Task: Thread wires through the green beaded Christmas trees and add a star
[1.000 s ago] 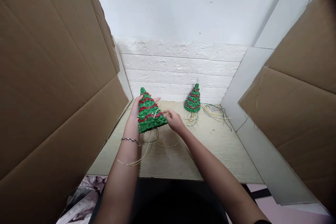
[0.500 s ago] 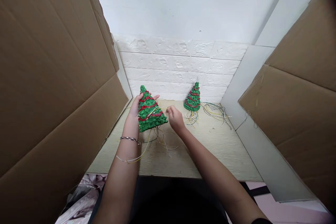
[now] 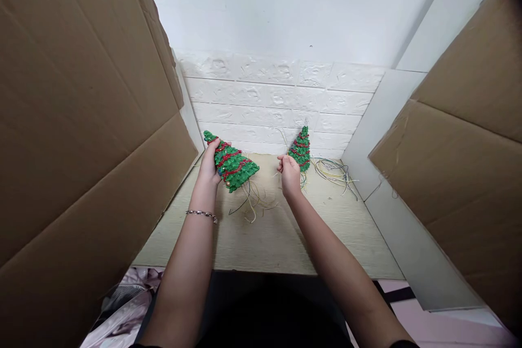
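My left hand (image 3: 209, 167) is wrapped round a small green model Christmas tree (image 3: 233, 164) with red garlands. The tree is held tilted, tip to the upper left and base to the lower right. Several loose thin wires (image 3: 251, 204) hang beneath its base. Right of it, my right hand (image 3: 290, 175) is closed in a pinch on thin wire (image 3: 282, 133), whose pale ends stick up above the fingers. Just behind that hand a second small Christmas tree (image 3: 302, 147) stands upright, its lower left partly hidden.
Loosely coiled wires (image 3: 334, 171) lie on the wooden tabletop (image 3: 261, 250) at the back right. Cardboard sheets (image 3: 93, 92) rise on the left and right. A white brick-patterned wall (image 3: 261, 100) closes off the back.
My right hand has moved right, away from the held tree, with thin wire in its fingers. The long wires over my left forearm are gone from there. The held tree has tilted further left.
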`<state>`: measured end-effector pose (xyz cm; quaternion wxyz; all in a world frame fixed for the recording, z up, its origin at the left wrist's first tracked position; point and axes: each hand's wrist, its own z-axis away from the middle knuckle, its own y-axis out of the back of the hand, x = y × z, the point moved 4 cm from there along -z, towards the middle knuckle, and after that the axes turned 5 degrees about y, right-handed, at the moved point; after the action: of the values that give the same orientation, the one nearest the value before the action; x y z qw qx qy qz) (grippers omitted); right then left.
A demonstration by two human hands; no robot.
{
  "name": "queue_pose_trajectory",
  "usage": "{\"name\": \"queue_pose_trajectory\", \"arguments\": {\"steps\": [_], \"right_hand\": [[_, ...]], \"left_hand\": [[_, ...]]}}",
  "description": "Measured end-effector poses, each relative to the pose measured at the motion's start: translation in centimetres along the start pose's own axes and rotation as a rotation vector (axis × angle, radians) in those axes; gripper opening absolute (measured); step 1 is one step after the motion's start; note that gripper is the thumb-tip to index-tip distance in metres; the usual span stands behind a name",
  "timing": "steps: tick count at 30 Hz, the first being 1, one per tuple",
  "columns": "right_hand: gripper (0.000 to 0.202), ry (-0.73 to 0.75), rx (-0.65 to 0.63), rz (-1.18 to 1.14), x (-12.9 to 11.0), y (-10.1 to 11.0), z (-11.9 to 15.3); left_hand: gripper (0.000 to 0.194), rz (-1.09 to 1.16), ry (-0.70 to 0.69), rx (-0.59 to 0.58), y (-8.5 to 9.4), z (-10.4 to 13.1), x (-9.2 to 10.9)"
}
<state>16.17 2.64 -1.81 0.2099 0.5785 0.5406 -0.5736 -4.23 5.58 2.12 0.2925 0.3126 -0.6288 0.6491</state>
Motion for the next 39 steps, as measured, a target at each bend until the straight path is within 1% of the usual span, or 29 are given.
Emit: {"name": "queue_pose_trajectory", "arguments": {"steps": [3, 5, 8, 11, 14, 17, 21, 25, 29, 34, 39], "right_hand": [[0.022, -0.106, -0.036, -0.103, -0.1, -0.2, 0.0], [0.025, -0.174, -0.112, -0.198, -0.4, -0.4, 0.2], [0.028, -0.229, -0.219, -0.328, -1.3, -1.0, 0.7], [0.029, -0.263, -0.267, -0.362, -2.0, -1.7, 1.5], [0.03, -0.284, -0.336, -0.332, -2.2, -2.5, 2.4], [0.034, -0.246, -0.372, -0.282, -2.3, -2.8, 2.8], [0.041, -0.186, -0.342, -0.235, -2.2, -2.7, 2.8], [0.041, -0.157, -0.336, -0.18, -2.0, -2.7, 2.8], [0.038, -0.111, -0.337, -0.1, -2.2, -2.7, 2.9], [0.029, -0.028, -0.348, 0.016, -2.4, -2.7, 3.0], [0.021, 0.116, -0.402, 0.145, -2.3, -2.8, 3.2]], "left_hand": [[0.032, -0.007, -0.108, 0.023, 0.2, -0.3, 0.1], [0.033, -0.014, -0.19, 0.049, 0.4, -0.3, 0.2], [0.034, -0.014, -0.283, 0.097, 0.5, -0.3, 0.5], [0.035, -0.009, -0.347, 0.11, 0.3, -0.1, 0.8], [0.035, -0.003, -0.392, 0.09, 0.0, 0.2, 1.0], [0.034, -0.004, -0.423, 0.078, -0.1, 0.4, 1.0], [0.033, -0.035, -0.456, 0.08, 0.0, 0.2, 1.0], [0.033, -0.056, -0.468, 0.083, 0.1, 0.0, 0.9], [0.033, -0.064, -0.47, 0.095, 0.1, 0.2, 0.9], [0.032, -0.059, -0.475, 0.111, 0.1, 0.3, 0.9], [0.032, -0.086, -0.48, 0.1, 0.0, 0.1, 0.8]]}}
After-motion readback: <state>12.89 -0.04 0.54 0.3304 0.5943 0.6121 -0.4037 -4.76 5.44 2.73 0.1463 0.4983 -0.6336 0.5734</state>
